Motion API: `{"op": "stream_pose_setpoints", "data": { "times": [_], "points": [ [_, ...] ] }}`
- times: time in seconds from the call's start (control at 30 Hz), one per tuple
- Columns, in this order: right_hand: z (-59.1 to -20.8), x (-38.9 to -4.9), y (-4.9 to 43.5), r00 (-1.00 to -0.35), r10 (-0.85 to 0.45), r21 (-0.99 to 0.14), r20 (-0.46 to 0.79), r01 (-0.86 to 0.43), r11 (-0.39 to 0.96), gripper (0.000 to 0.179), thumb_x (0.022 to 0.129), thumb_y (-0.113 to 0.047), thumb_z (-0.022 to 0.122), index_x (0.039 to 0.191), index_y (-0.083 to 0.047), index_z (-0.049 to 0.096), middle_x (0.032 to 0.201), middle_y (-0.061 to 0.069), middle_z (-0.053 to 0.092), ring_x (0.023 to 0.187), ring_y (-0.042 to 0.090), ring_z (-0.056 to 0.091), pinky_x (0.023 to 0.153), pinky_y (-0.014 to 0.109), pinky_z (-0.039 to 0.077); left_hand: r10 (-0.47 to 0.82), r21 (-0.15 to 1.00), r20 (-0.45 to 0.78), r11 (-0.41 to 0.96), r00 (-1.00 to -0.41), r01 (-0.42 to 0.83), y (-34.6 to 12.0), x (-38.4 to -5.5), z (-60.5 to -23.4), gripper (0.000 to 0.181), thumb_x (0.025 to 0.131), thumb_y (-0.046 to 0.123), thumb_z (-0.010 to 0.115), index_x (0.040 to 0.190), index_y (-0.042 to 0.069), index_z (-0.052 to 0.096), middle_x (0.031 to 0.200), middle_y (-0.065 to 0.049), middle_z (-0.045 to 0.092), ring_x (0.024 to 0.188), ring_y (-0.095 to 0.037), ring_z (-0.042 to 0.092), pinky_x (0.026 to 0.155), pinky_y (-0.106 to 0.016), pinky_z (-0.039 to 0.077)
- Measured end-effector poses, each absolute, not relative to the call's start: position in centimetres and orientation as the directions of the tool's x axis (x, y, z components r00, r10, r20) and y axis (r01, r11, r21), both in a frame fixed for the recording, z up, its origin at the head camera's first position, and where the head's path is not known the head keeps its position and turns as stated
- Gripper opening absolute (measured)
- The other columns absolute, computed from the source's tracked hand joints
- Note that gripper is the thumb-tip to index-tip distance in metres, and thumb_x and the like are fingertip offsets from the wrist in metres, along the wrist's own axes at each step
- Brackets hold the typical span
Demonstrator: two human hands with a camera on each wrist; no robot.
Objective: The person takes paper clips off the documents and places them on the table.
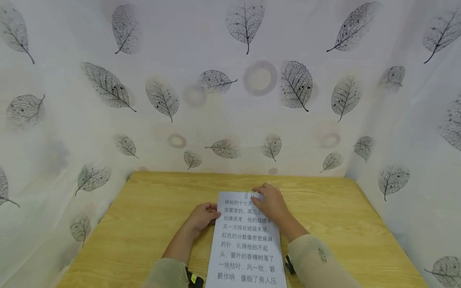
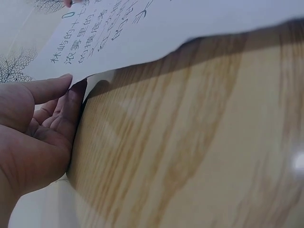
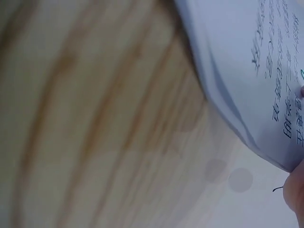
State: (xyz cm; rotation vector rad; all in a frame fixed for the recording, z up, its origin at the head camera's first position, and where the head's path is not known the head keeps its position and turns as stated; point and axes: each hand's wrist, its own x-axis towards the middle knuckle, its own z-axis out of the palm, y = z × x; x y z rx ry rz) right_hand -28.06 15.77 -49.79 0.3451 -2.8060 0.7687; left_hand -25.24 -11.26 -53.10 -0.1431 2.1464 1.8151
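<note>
A stack of white paper sheets (image 1: 245,248) printed with large Chinese characters lies in front of me. Two paper clips sit side by side on its top edge; the left paper clip (image 1: 246,195) stands apart from my fingers. My left hand (image 1: 201,216) pinches the stack's upper left edge, thumb on top and fingers beneath, as the left wrist view shows. With thumb and forefinger, my right hand (image 1: 270,202) pinches the right paper clip (image 1: 253,195) at the top edge. In the right wrist view only part of this hand (image 3: 295,190) shows, at the sheets' corner.
The sheets are on a wood-grain table (image 1: 324,224). White curtain fabric (image 1: 230,116) with dark leaf prints encloses its back and both sides. Along the right side, the layered sheet edges (image 3: 228,109) bow upward from the table. Dark wrist straps show below both hands.
</note>
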Motion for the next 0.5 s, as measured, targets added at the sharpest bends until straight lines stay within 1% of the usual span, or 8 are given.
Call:
{"op": "stream_pose_setpoints", "data": {
  "times": [0.1, 0.17, 0.27, 0.37, 0.4, 0.5],
  "points": [
    [-49.6, -28.0, 16.0, -0.945, -0.17, -0.489, 0.281, -0.294, 0.821, 0.035, 0.094, -0.027, 0.085, 0.126, -0.014, 0.079, 0.114, 0.006, 0.076, 0.105, 0.027, 0.071, 0.104, 0.053, 0.054, 0.127, 0.944, -0.302, 0.18, -0.945, -0.278, -11.2, -25.3, -53.0, 0.027, 0.102, 0.006, 0.07, 0.127, -0.002, 0.066, 0.115, -0.015, 0.077, 0.099, -0.019, 0.075, 0.091, -0.032, 0.063],
    [-49.6, -28.1, 16.1, -0.945, -0.171, -0.503, 0.278, -0.295, 0.812, 0.036, 0.094, -0.027, 0.085, 0.127, -0.014, 0.079, 0.116, 0.007, 0.077, 0.108, 0.028, 0.072, 0.111, 0.058, 0.05, 0.122, 0.944, -0.3, 0.182, -0.946, -0.276, -11.2, -25.3, -53.0, 0.027, 0.102, 0.006, 0.071, 0.127, -0.002, 0.066, 0.115, -0.015, 0.077, 0.099, -0.019, 0.075, 0.091, -0.033, 0.063],
    [-49.7, -28.1, 16.4, -0.951, -0.161, -0.535, 0.262, -0.282, 0.796, 0.037, 0.095, -0.028, 0.084, 0.129, -0.013, 0.078, 0.121, 0.009, 0.077, 0.113, 0.03, 0.072, 0.118, 0.062, 0.045, 0.115, 0.942, -0.304, 0.185, -0.946, -0.28, -11.2, -25.3, -53.0, 0.026, 0.101, 0.006, 0.071, 0.126, -0.002, 0.067, 0.115, -0.014, 0.077, 0.098, -0.019, 0.074, 0.091, -0.033, 0.062],
    [-49.8, -28.2, 16.6, -0.954, -0.152, -0.551, 0.259, -0.275, 0.788, 0.038, 0.096, -0.027, 0.083, 0.13, -0.012, 0.077, 0.122, 0.01, 0.078, 0.115, 0.032, 0.073, 0.117, 0.061, 0.046, 0.113, 0.943, -0.299, 0.188, -0.947, -0.275, -11.2, -25.2, -53.0, 0.026, 0.101, 0.005, 0.072, 0.126, -0.002, 0.067, 0.114, -0.014, 0.077, 0.098, -0.019, 0.074, 0.09, -0.034, 0.062],
    [-49.9, -28.2, 16.7, -0.954, -0.15, -0.553, 0.259, -0.274, 0.787, 0.038, 0.096, -0.026, 0.083, 0.13, -0.011, 0.077, 0.121, 0.009, 0.078, 0.113, 0.031, 0.074, 0.117, 0.06, 0.047, 0.113, 0.943, -0.297, 0.189, -0.948, -0.273, -11.3, -25.2, -53.1, 0.027, 0.101, 0.005, 0.072, 0.126, -0.002, 0.067, 0.115, -0.015, 0.077, 0.098, -0.019, 0.074, 0.09, -0.034, 0.062],
    [-50.1, -28.2, 17.0, -0.955, -0.146, -0.56, 0.257, -0.27, 0.783, 0.037, 0.096, -0.023, 0.083, 0.13, -0.01, 0.077, 0.114, 0.007, 0.078, 0.107, 0.027, 0.074, 0.112, 0.056, 0.053, 0.112, 0.943, -0.297, 0.19, -0.948, -0.273, -11.3, -25.2, -53.1, 0.027, 0.101, 0.006, 0.072, 0.126, -0.002, 0.067, 0.115, -0.014, 0.076, 0.098, -0.018, 0.074, 0.091, -0.034, 0.062]
  ]
}}
